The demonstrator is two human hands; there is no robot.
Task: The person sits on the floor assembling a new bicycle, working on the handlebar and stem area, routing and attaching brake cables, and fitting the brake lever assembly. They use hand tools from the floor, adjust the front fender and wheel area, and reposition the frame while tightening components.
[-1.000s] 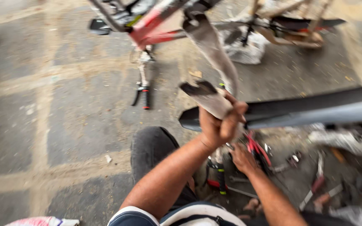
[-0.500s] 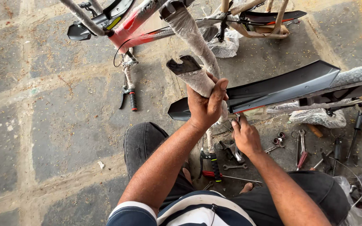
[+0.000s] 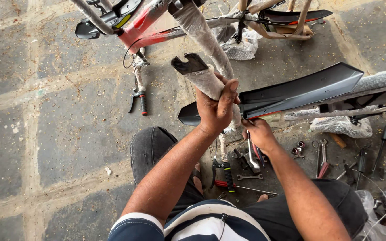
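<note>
Pliers [image 3: 139, 99] left of mudguard [image 3: 291, 91]; wrenches [image 3: 246, 165] below it.

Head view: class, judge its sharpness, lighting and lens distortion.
Head view: sharp, with no motion blur on the left hand or the wrapped fork leg; even, soft daylight without hard shadows or glare; wide-angle lens bends the paving joints near the edges.

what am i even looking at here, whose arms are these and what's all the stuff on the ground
The camera sits on a person's head and looks down, so the two arms are that person's own, seated on a paved floor. The left hand grips a wrapped bicycle fork leg with a notched black end. The right hand holds pliers with red and grey handles beside a black mudguard. On the floor lie another pair of pliers, a black-handled cutter, a small spanner and more tools. A wrapped red bicycle frame stands ahead.
</note>
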